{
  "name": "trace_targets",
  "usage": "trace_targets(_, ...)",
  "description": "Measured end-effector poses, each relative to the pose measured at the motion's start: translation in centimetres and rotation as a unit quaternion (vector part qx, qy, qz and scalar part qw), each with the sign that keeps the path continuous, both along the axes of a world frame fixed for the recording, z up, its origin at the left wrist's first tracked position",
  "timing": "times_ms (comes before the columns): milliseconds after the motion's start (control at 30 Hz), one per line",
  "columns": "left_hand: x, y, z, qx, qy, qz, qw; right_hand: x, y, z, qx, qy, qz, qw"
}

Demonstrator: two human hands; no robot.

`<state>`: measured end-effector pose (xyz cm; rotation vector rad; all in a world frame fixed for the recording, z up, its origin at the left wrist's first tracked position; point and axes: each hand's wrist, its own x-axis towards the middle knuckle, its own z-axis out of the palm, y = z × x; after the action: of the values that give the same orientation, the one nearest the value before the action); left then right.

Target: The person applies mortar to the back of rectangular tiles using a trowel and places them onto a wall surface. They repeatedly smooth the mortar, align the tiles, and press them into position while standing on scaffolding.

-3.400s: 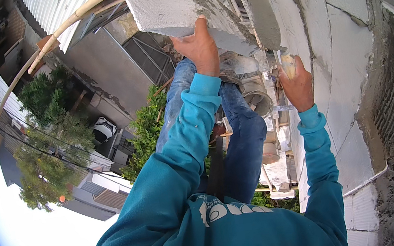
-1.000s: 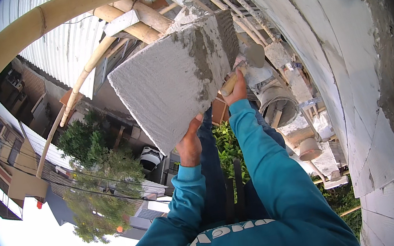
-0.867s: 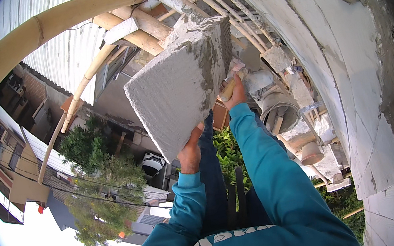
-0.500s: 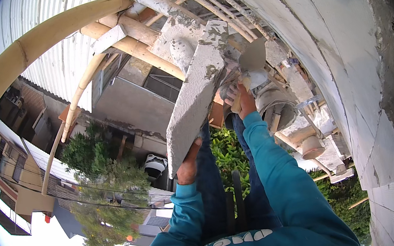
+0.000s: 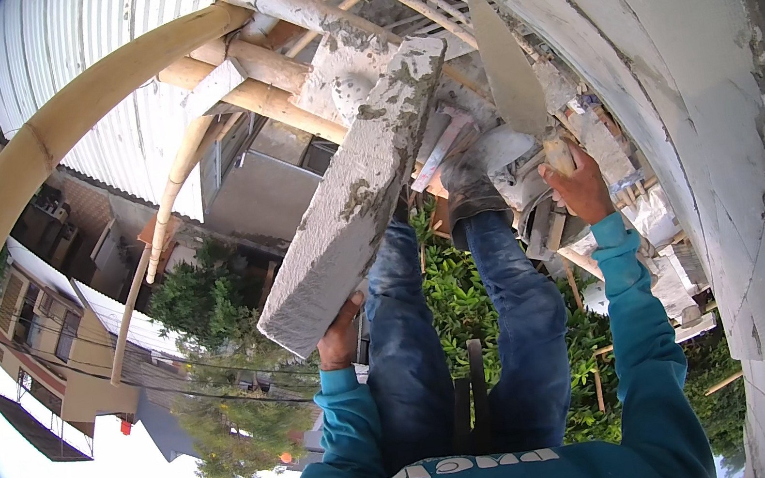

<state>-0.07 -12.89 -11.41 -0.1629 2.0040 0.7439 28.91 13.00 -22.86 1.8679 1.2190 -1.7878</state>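
My left hand (image 5: 342, 334) grips the near end of a long, pale grey concrete block (image 5: 344, 210). The block slants away from me toward the upper right, with darker mortar patches on its faces, mostly at the far end. Its underside and most of my left fingers are hidden. To the right, my right hand (image 5: 580, 184) is closed round the handle of a trowel (image 5: 511, 74). The trowel's flat grey blade points away from me, apart from the block and close to the wall.
A pale block wall (image 5: 676, 100) with mortar joints curves along the right. Bamboo poles (image 5: 86, 80) of a scaffold cross the upper left. Boards and rubble (image 5: 660, 268) lie beside the wall. Green plants (image 5: 458, 287) show far below, between my legs.
My right hand has drawn the trowel away from the block, rightward toward the wall, and its blade now shows longer. The block's near end has shifted left with my left hand.
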Motion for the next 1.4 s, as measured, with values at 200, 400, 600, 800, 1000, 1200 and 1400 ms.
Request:
trace_targets(200,-0.3,-1.1,-0.5,-0.003,0.017,-0.041,0.999,-0.7,2.4,-0.3,0.170,0.038,0.172,0.969)
trace_targets(400,-0.6,-1.8,-0.5,-0.037,0.044,-0.065,0.996,-1.9,4.7,-1.0,0.276,0.111,0.208,0.932)
trace_targets(600,-0.8,-1.5,-0.6,-0.021,0.073,-0.103,0.992,-6.2,9.0,-1.1,0.324,0.121,0.255,0.903)
trace_targets(800,-1.1,-2.2,-0.7,0.000,0.086,-0.173,0.981,-8.6,8.2,-2.8,0.373,0.152,0.247,0.882)
trace_targets(1000,-0.8,-2.0,-1.2,0.003,0.050,-0.042,0.998,-10.3,11.5,-4.3,0.359,0.044,0.408,0.839)
trace_targets(1200,-1.6,-2.2,-0.6,-0.020,0.039,-0.137,0.990,-9.4,8.7,-7.1,0.328,0.064,0.373,0.866)
trace_targets(1400,-1.3,-1.3,-0.1,-0.044,0.020,-0.109,0.993,-10.3,9.9,-5.4,0.337,0.074,0.261,0.902)
